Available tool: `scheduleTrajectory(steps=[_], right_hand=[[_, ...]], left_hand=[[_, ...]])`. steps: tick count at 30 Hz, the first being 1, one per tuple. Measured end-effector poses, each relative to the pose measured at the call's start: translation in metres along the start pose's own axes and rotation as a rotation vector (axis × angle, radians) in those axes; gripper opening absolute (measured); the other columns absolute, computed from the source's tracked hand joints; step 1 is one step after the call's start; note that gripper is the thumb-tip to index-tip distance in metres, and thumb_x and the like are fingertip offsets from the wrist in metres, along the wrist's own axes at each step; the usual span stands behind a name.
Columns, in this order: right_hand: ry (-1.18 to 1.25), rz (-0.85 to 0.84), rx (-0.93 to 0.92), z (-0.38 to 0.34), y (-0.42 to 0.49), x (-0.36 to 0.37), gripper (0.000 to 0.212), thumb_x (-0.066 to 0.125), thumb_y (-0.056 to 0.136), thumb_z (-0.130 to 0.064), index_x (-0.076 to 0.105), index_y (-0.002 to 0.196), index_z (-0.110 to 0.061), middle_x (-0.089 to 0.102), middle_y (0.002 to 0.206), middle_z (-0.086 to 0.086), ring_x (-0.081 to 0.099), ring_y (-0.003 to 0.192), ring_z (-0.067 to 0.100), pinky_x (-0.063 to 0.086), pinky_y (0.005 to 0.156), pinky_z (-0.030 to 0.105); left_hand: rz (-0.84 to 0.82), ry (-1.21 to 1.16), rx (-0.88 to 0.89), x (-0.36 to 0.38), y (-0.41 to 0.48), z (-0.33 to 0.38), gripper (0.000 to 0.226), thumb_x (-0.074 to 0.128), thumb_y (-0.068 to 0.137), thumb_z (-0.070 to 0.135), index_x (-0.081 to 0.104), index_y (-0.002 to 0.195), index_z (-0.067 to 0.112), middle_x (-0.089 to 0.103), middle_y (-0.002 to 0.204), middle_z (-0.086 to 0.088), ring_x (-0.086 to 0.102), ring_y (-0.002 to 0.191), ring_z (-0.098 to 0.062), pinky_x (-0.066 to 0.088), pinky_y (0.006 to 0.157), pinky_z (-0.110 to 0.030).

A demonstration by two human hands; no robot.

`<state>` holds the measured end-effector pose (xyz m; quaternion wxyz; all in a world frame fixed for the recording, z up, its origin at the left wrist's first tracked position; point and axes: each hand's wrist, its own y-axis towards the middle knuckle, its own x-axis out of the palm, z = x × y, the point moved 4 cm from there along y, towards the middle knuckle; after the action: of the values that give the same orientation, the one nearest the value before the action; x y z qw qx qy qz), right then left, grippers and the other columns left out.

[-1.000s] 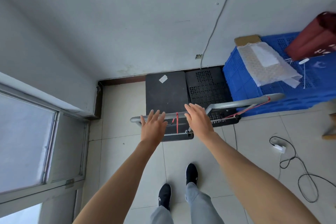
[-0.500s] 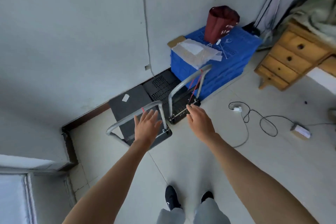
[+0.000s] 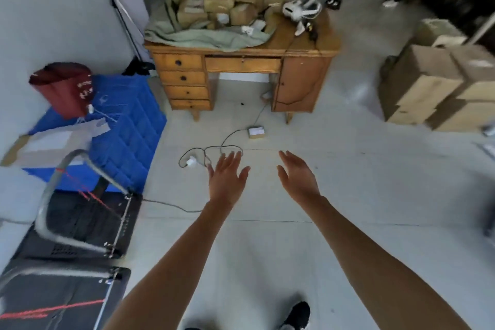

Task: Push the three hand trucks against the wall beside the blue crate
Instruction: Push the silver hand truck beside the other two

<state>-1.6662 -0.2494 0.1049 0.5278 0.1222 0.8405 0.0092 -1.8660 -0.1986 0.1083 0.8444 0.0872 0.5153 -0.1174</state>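
Two black hand trucks with grey tube handles stand side by side along the wall at the left: one (image 3: 80,225) touches the blue crate (image 3: 128,128), the other (image 3: 61,300) sits nearer me at the bottom left. A third hand truck is not in view. My left hand (image 3: 226,177) and my right hand (image 3: 297,175) are stretched out over the bare floor, fingers apart, holding nothing, well to the right of the trucks.
A dark red bag (image 3: 65,87) and white sheets lie on the crate. A wooden desk (image 3: 241,61) piled with parcels stands ahead. A cable with a plug (image 3: 191,161) and a small box (image 3: 256,132) trail on the floor. Cardboard boxes (image 3: 439,86) are stacked at the right.
The view has swung right, from the wall to the room. Both hands have left the truck handles and now hover over open floor; the trucks stay by the wall.
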Motion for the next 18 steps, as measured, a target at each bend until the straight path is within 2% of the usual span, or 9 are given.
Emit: scheduleTrajectory(steps=[4,7,12,18], right_hand=[[-0.077,0.043,0.210,0.145,-0.032,-0.084,0.048,0.046,0.097,-0.032,0.040,0.143,-0.018,0.044,0.147,0.010,0.041,0.133,0.029,0.043,0.103,0.044],[-0.088,0.097,0.354,0.237,-0.064,-0.141,0.049,0.046,0.097,-0.031,0.040,0.144,-0.017,0.042,0.148,0.011,0.039,0.135,0.028,0.040,0.106,0.043],[-0.085,0.185,0.603,0.363,-0.113,-0.211,0.049,0.046,0.098,-0.031,0.038,0.145,-0.019,0.039,0.150,0.008,0.035,0.137,0.026,0.037,0.109,0.039],[-0.121,0.182,0.789,0.490,-0.126,-0.265,0.050,0.042,0.099,-0.033,0.033,0.147,-0.022,0.034,0.154,0.006,0.032,0.139,0.025,0.033,0.112,0.040]], left_hand=[[-0.126,-0.003,0.213,0.083,0.023,0.151,0.056,0.037,0.097,0.051,0.031,0.146,0.026,0.033,0.153,0.002,0.019,0.145,-0.019,0.008,0.117,-0.053],[-0.171,-0.011,0.354,0.134,0.033,0.247,0.054,0.041,0.096,0.048,0.035,0.145,0.025,0.038,0.151,0.000,0.023,0.143,-0.022,0.011,0.116,-0.055],[-0.277,-0.066,0.561,0.212,0.051,0.387,0.051,0.048,0.096,0.036,0.037,0.144,0.023,0.040,0.149,-0.004,0.025,0.143,-0.022,0.016,0.116,-0.055],[-0.401,-0.044,0.797,0.300,0.092,0.529,0.052,0.049,0.096,0.027,0.034,0.146,0.020,0.038,0.150,-0.006,0.025,0.143,-0.024,0.017,0.115,-0.054]])
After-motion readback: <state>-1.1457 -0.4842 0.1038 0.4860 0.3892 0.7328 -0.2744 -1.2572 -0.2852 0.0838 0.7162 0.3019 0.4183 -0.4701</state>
